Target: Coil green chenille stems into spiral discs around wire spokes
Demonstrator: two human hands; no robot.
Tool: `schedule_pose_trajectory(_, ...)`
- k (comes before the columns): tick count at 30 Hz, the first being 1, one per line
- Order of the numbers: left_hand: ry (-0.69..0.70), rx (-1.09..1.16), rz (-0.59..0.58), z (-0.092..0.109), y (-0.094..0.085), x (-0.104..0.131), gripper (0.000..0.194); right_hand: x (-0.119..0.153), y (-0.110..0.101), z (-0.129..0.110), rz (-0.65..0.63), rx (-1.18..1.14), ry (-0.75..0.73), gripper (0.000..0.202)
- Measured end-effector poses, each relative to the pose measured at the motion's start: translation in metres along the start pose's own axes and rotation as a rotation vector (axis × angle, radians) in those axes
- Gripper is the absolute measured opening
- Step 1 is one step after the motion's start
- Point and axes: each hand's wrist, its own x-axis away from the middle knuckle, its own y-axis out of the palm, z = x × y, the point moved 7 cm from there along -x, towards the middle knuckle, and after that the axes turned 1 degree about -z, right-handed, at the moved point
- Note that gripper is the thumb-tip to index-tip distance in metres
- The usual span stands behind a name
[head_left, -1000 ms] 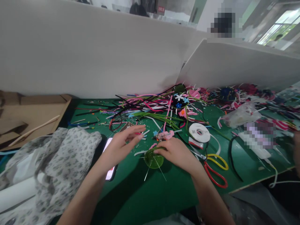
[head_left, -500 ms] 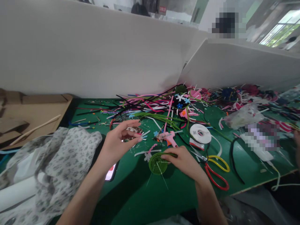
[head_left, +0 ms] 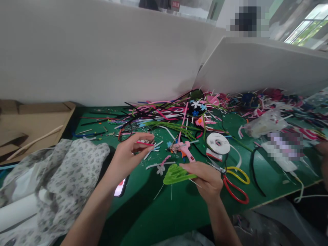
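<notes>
My right hand grips a bright green coiled pipe-cleaner piece by its right side, above the table's near middle. The coil is tilted, and thin pale strands stick out below it. My left hand hovers to the left with thumb and fingers brought together in a pinch. What it holds, if anything, is too small to make out. Short light-blue and white pieces lie just beyond its fingertips. A pale flower shape lies left of the green coil, and a pink glue gun is behind it.
Scissors with red and yellow handles lie right of my right hand, near a white ribbon spool. Pipe cleaners pile along the back. A phone, patterned cloth and cardboard box are left. Another person's hand shows far right.
My right hand has turned the green coil from facing up to a tilted, edge-on position. My left hand's fingers have drawn closer together. The view has shifted slightly.
</notes>
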Motion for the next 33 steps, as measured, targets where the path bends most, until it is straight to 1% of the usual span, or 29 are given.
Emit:
schedule_pose_trajectory(5, 0.038, -0.043, 0.026, 0.002, -0.002, -0.001, 0.036, 0.005, -0.002, -0.015, 0.042, 0.156, -0.125, 0.046)
schedule_pose_trajectory(8, 0.060, -0.085, 0.035, 0.005, -0.003, -0.001, 0.029, 0.002, -0.004, -0.024, 0.066, 0.232, -0.164, 0.044)
schedule_pose_trajectory(11, 0.036, -0.125, -0.003, 0.006, -0.002, 0.000, 0.021, -0.005, -0.002, -0.034, 0.044, 0.255, -0.205, 0.043)
schedule_pose_trajectory(14, -0.007, -0.159, -0.063, 0.004, 0.002, 0.002, 0.024, -0.009, 0.000, -0.042, 0.022, 0.285, -0.245, 0.043)
schedule_pose_trajectory(16, -0.010, -0.175, -0.072, 0.002, 0.003, 0.003, 0.024, -0.008, 0.002, -0.043, 0.007, 0.323, -0.251, 0.045)
schedule_pose_trajectory(18, 0.031, -0.178, -0.035, 0.003, 0.002, 0.002, 0.021, -0.004, 0.003, -0.042, -0.024, 0.358, -0.257, 0.048)
schedule_pose_trajectory(19, 0.071, -0.183, -0.011, 0.006, 0.000, 0.002, 0.023, -0.002, 0.004, -0.041, -0.039, 0.372, -0.268, 0.050)
schedule_pose_trajectory(22, 0.219, -0.230, 0.031, 0.018, -0.002, 0.004, 0.037, 0.001, 0.008, -0.037, -0.086, 0.420, -0.284, 0.051)
schedule_pose_trajectory(23, 0.261, -0.255, 0.020, 0.023, -0.001, 0.005, 0.039, 0.000, 0.010, -0.034, -0.109, 0.440, -0.275, 0.048)
schedule_pose_trajectory(25, 0.319, -0.297, -0.047, 0.031, 0.004, 0.010, 0.042, -0.005, 0.016, -0.024, -0.180, 0.489, -0.205, 0.038)
schedule_pose_trajectory(27, 0.340, -0.350, -0.157, 0.034, 0.011, 0.015, 0.046, -0.011, 0.025, -0.009, -0.288, 0.551, -0.077, 0.024)
schedule_pose_trajectory(28, 0.342, -0.381, -0.206, 0.035, 0.015, 0.017, 0.049, -0.014, 0.029, 0.000, -0.354, 0.583, 0.003, 0.021)
schedule_pose_trajectory(30, 0.337, -0.450, -0.261, 0.032, 0.022, 0.020, 0.055, -0.018, 0.037, 0.015, -0.487, 0.629, 0.137, 0.022)
schedule_pose_trajectory(31, 0.326, -0.483, -0.263, 0.030, 0.024, 0.019, 0.055, -0.020, 0.041, 0.021, -0.552, 0.641, 0.184, 0.024)
schedule_pose_trajectory(33, 0.294, -0.535, -0.254, 0.025, 0.028, 0.017, 0.050, -0.025, 0.048, 0.027, -0.666, 0.655, 0.239, 0.025)
